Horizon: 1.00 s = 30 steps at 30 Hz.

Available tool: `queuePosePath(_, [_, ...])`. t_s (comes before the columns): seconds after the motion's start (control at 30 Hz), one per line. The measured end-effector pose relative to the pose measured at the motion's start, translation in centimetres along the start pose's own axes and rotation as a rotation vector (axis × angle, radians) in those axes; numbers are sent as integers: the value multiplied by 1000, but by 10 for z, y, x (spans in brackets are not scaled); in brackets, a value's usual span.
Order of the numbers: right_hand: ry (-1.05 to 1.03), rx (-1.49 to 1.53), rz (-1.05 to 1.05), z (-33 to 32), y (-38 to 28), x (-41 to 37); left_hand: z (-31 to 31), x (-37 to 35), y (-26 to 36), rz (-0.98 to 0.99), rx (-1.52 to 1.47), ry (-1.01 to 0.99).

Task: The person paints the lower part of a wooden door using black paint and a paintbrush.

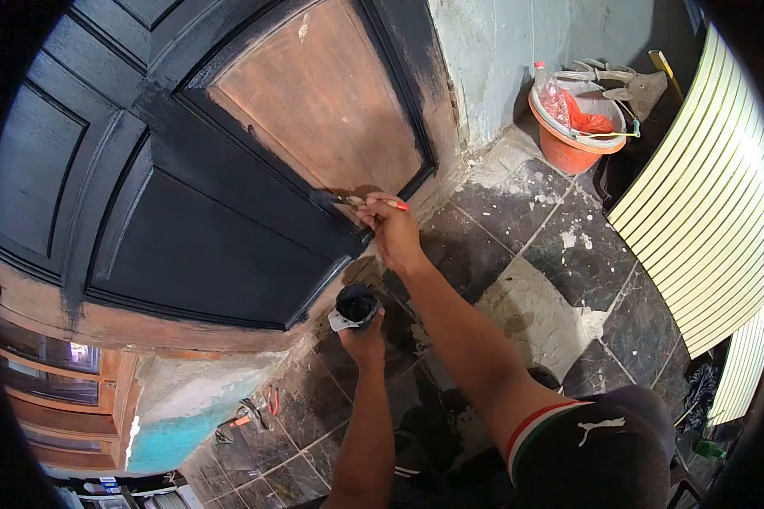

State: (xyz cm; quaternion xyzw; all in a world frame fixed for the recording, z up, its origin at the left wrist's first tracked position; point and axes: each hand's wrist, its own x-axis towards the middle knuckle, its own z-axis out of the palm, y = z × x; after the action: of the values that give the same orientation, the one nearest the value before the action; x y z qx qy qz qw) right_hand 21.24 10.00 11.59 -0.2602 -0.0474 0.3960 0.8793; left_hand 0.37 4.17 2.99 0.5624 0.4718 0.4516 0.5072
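Brush: at the lower edge of the bare panel, its bristles touching the black-painted border; the brush is in the right hand.
Long axis: across the view, bristles to the left, red handle end to the right.
Right fingers: pinched around the handle.
Cup: below the brush, mouth up; the cup has dark paint inside and a white patch on its side.
Left fingers: the left hand grips the cup, thumb along its side, the other fingers mostly hidden.
Door: the door is black over much of its surface, brown along the bottom.
Bucket: by the wall, the orange bucket contains a clear bottle and red plastic.
Floor: tools lie on dark tiles.
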Motion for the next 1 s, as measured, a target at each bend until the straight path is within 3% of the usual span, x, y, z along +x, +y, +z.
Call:
queuePosePath(0.03, [-28,-25,-22,-15,12,5,3,-4,10,-44,6,8])
queuePosePath(0.13, [183,-354,21,-63,54,6,-2,-1,4,27,94,-25])
queuePosePath(0.23, [253,-763,-283,-81,70,10,-3,0,1,-43,155,4])
queuePosePath(0.33, [173,-549,-120,-29,34,5,-7,3,-12,-45,112,-24])
queuePosePath(0.4, [20,-485,-274,13,22,5,0,-3,3,-66,64,-11])
queuePosePath(0.5, [-27,-597,-466,70,-33,-34,3,-2,4,-45,62,-3])
queuePosePath(0.6, [-41,-776,-616,51,-17,-39,-2,4,-15,11,4,-19])
queuePosePath(0.7, [12,-888,-473,32,-5,-39,-1,3,-11,43,-39,-20])
queuePosePath(0.8, [-4,-767,-474,47,-16,-42,-1,0,-3,8,-51,-25])
queuePosePath(0.9, [-11,-784,-632,68,-21,-44,1,-5,3,-17,-43,-5])
queuePosePath(1.0, [-17,-1010,-712,44,1,-19,-4,2,-11,32,-62,-30])
